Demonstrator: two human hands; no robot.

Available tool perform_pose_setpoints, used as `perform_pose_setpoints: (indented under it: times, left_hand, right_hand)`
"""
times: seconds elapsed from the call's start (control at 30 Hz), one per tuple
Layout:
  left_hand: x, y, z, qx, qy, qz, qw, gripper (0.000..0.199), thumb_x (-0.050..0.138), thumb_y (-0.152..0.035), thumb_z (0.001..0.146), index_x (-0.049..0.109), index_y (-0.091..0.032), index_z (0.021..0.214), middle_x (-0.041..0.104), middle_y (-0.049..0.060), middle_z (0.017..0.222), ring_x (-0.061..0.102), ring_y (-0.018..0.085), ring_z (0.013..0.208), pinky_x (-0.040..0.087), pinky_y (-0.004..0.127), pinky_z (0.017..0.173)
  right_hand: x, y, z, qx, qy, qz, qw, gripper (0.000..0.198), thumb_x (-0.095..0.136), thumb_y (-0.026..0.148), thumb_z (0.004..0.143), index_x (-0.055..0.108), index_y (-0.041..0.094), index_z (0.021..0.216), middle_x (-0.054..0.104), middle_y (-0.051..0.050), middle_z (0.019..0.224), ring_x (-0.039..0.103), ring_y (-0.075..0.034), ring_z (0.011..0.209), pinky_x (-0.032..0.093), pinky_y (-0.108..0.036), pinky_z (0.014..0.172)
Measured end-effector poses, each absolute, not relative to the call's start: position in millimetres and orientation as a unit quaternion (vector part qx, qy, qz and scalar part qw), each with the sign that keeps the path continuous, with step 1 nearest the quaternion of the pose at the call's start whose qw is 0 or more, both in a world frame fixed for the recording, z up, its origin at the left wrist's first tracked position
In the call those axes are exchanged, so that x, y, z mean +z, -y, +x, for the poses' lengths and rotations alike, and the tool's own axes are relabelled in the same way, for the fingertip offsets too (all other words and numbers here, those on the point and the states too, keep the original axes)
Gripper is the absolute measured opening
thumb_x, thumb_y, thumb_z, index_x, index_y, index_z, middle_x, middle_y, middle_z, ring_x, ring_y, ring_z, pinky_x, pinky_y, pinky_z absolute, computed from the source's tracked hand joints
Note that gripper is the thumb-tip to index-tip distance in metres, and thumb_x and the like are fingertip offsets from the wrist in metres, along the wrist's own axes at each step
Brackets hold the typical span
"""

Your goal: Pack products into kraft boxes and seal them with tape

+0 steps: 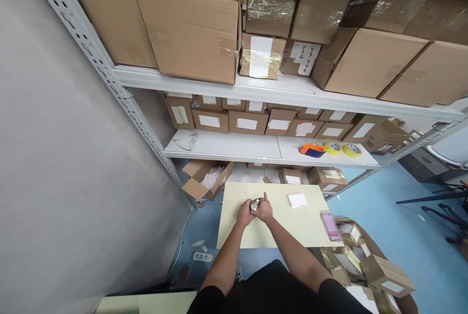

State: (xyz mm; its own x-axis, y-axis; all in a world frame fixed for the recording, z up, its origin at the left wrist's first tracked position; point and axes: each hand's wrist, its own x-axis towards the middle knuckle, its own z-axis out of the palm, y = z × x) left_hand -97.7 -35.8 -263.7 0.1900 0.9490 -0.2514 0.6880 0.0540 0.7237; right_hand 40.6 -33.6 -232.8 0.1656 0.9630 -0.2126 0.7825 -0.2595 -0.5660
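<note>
Both hands meet over the left half of the pale yellow table [287, 231]. Between them is a small round shiny object [255, 204], silvery on top with a dark edge; its exact kind is too small to make out. My left hand [244, 213] is closed on its left side, fingers curled round it. My right hand [263, 209] grips it from the right, with one finger pointing up and away. A small white box [297, 200] lies on the table to the right of my hands, apart from them.
A pinkish phone-like object [331, 227], partly blurred, lies at the table's right edge. Behind stands a shelf [234, 146] with labelled cartons, glasses [190, 142], an orange tape dispenser [312, 150] and two yellow tape rolls [332, 147]. Boxes [387, 275] crowd the lower right; a power strip [203, 257] is on the floor.
</note>
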Motion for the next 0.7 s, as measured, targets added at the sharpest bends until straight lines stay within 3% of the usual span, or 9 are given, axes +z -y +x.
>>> perform_pose_setpoints:
  times: [0.13, 0.2, 0.27, 0.37, 0.47, 0.57, 0.7]
  left_hand:
    - [-266.8, 32.5, -100.6, 0.174, -0.618, 0.662, 0.387, 0.069, 0.085, -0.025, 0.073, 0.055, -0.027, 0.135, 0.067, 0.010, 0.136, 0.062, 0.031, 0.127, 0.048, 0.034, 0.101]
    - [-269.0, 31.6, -100.2, 0.183, -0.617, 0.659, 0.388, 0.074, 0.088, -0.030, 0.070, 0.055, -0.024, 0.136, 0.068, 0.011, 0.134, 0.062, 0.032, 0.126, 0.048, 0.035, 0.101]
    - [-270.7, 31.5, -99.3, 0.192, -0.616, 0.655, 0.392, 0.077, 0.089, -0.030, 0.068, 0.055, -0.022, 0.136, 0.068, 0.012, 0.133, 0.062, 0.033, 0.126, 0.048, 0.037, 0.102]
    - [-273.8, 33.1, -98.3, 0.230, -0.603, 0.642, 0.413, 0.080, 0.089, -0.031, 0.065, 0.056, -0.020, 0.138, 0.066, 0.014, 0.135, 0.060, 0.036, 0.129, 0.047, 0.042, 0.104]
    - [-277.7, 36.3, -98.8, 0.286, -0.576, 0.618, 0.453, 0.091, 0.090, -0.030, 0.060, 0.056, -0.021, 0.143, 0.061, 0.015, 0.143, 0.057, 0.040, 0.134, 0.044, 0.047, 0.111]
    - [-277.0, 39.6, -101.2, 0.316, -0.549, 0.607, 0.480, 0.111, 0.092, -0.032, 0.056, 0.045, -0.024, 0.156, 0.046, 0.017, 0.161, 0.044, 0.044, 0.148, 0.037, 0.049, 0.120]
    - [-255.8, 42.4, -106.8, 0.302, -0.563, 0.607, 0.472, 0.133, 0.095, -0.040, 0.054, 0.026, -0.030, 0.167, 0.012, 0.016, 0.178, 0.023, 0.047, 0.159, 0.028, 0.053, 0.125]
  right_hand:
    - [-205.0, 31.2, 48.4, 0.262, 0.596, -0.726, 0.221, 0.041, 0.081, 0.032, 0.061, 0.062, 0.023, 0.097, 0.048, -0.019, 0.160, 0.064, -0.036, 0.124, 0.053, -0.039, 0.090]
    - [-186.9, 28.4, 56.0, 0.274, 0.592, -0.712, 0.261, 0.042, 0.078, 0.032, 0.062, 0.059, 0.025, 0.098, 0.066, -0.015, 0.140, 0.069, -0.031, 0.111, 0.053, -0.036, 0.084]
    - [-167.0, 25.6, 64.6, 0.299, 0.582, -0.693, 0.304, 0.042, 0.074, 0.033, 0.063, 0.056, 0.026, 0.100, 0.075, -0.006, 0.106, 0.070, -0.026, 0.090, 0.051, -0.033, 0.076]
    - [-136.0, 23.3, 76.7, 0.323, 0.569, -0.651, 0.384, 0.041, 0.073, 0.039, 0.062, 0.052, 0.027, 0.095, 0.066, 0.004, 0.077, 0.063, -0.021, 0.072, 0.048, -0.030, 0.068]
    - [-107.8, 23.2, 86.2, 0.340, 0.546, -0.607, 0.468, 0.044, 0.074, 0.043, 0.062, 0.049, 0.026, 0.093, 0.063, 0.004, 0.078, 0.060, -0.020, 0.072, 0.047, -0.031, 0.068]
    - [-86.9, 23.0, 94.6, 0.378, 0.516, -0.571, 0.515, 0.047, 0.077, 0.045, 0.063, 0.048, 0.026, 0.094, 0.065, 0.001, 0.082, 0.061, -0.020, 0.072, 0.049, -0.031, 0.068]
    - [-71.5, 21.7, 107.2, 0.405, 0.508, -0.552, 0.522, 0.048, 0.081, 0.045, 0.061, 0.047, 0.026, 0.090, 0.062, 0.003, 0.077, 0.058, -0.018, 0.068, 0.046, -0.029, 0.064]
